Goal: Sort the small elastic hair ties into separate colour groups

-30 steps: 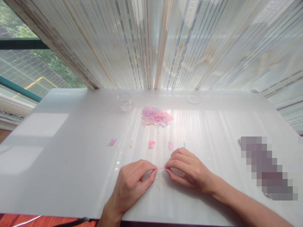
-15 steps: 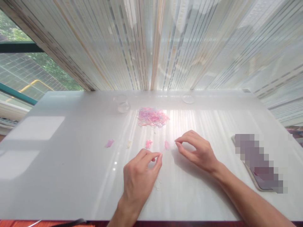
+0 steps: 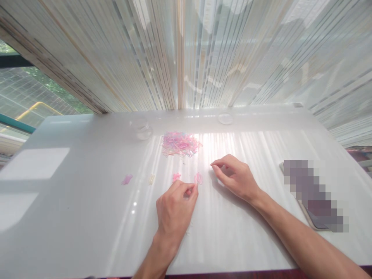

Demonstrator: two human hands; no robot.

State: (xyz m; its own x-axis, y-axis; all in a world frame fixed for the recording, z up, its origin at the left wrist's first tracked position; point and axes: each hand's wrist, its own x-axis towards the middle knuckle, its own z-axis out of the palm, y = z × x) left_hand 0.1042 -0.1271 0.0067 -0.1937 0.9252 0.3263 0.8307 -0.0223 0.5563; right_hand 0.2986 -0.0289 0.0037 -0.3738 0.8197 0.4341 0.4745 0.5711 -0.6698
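Nearer than the heap (image 3: 180, 144), spaced bunches (image 3: 127, 179) apparently keep colours apart; left hand (image 3: 176, 207) and right hand (image 3: 236, 178) are pinched, contents unclear.

The tabletop (image 3: 87, 232) looks smooth and glossy, catching light in pale streaks. The far pile of bands (image 3: 180, 144) looks rubbery. To its left, the clear container (image 3: 143, 132) is smooth and shiny, plastic or glass. The curtain (image 3: 157, 54) is sheer cloth.
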